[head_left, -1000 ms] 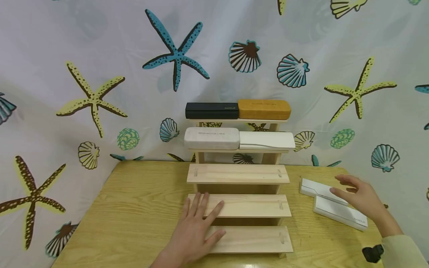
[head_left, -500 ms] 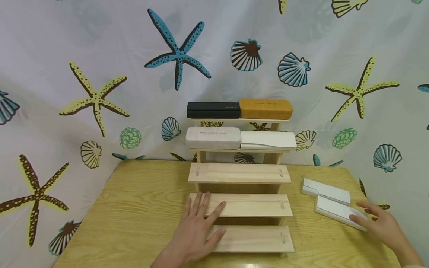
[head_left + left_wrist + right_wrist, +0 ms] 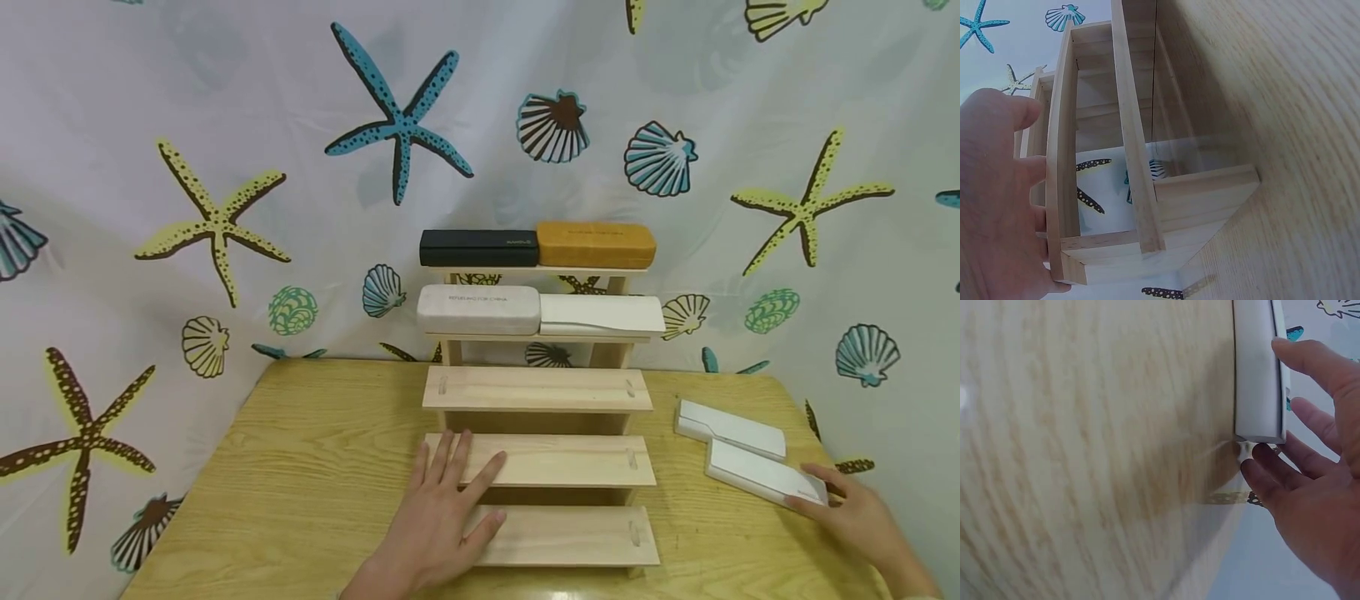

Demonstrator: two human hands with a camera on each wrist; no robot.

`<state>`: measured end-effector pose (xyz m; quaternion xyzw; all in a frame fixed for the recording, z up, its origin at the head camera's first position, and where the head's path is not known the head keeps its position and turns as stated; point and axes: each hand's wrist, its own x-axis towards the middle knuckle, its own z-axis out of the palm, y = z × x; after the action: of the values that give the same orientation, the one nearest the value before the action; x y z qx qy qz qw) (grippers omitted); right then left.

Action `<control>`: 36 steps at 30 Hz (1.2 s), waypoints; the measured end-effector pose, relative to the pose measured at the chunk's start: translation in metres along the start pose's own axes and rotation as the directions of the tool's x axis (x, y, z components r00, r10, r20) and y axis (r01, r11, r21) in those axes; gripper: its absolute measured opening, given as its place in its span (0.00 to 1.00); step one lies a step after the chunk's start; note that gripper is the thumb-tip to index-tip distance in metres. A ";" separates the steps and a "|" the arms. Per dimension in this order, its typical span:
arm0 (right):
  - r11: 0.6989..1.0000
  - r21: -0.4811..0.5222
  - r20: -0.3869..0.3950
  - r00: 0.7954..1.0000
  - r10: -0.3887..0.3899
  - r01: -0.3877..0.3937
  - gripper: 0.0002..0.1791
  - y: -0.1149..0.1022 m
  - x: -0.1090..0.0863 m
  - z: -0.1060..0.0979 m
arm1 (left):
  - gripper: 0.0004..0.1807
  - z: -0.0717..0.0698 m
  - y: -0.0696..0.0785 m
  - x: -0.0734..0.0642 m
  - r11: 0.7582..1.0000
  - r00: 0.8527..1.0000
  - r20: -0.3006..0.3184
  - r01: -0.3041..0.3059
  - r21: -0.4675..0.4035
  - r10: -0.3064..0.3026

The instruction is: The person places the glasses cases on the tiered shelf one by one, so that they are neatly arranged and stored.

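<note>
The right hand (image 3: 857, 518) curves its fingers about the nearer white glasses case (image 3: 757, 472) on the counter (image 3: 322, 467); whether it grips is unclear. The left hand (image 3: 435, 517) rests spread on the stepped wooden rack (image 3: 562, 460).

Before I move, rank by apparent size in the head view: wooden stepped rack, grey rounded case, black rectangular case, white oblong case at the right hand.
1. Wooden stepped rack
2. Grey rounded case
3. Black rectangular case
Unsure: white oblong case, partly covered by the right hand.

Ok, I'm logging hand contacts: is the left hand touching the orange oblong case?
No, the left hand rests on the pale wooden stepped rack, well below the orange case.
</note>
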<state>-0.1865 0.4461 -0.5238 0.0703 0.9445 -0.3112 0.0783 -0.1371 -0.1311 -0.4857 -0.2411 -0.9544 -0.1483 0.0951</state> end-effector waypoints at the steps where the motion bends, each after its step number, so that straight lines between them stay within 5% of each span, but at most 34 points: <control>1: 1.000 -0.008 -0.003 1.000 0.005 -0.005 0.52 0.001 0.000 0.001 | 0.34 0.000 0.000 0.000 1.000 1.000 0.005 0.001 0.002 -0.001; 14: 0.998 -0.052 0.022 0.999 -0.026 0.027 0.51 0.004 0.001 0.003 | 0.34 0.002 -0.001 0.000 1.000 1.000 0.020 0.007 0.012 -0.008; 31: 0.968 -0.171 -0.003 0.982 -0.189 0.186 0.46 0.010 0.004 0.007 | 0.34 0.002 -0.002 -0.001 1.000 1.000 0.001 0.004 -0.030 -0.004; 36: 0.979 -0.158 0.009 0.992 -0.125 0.125 0.47 0.009 0.002 0.007 | 0.33 0.002 -0.002 -0.001 1.000 1.000 0.006 0.000 -0.031 0.000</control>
<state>-0.1861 0.4492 -0.5347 0.0046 0.9688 -0.2394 0.0633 -0.1375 -0.1323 -0.4880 -0.2429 -0.9523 -0.1622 0.0883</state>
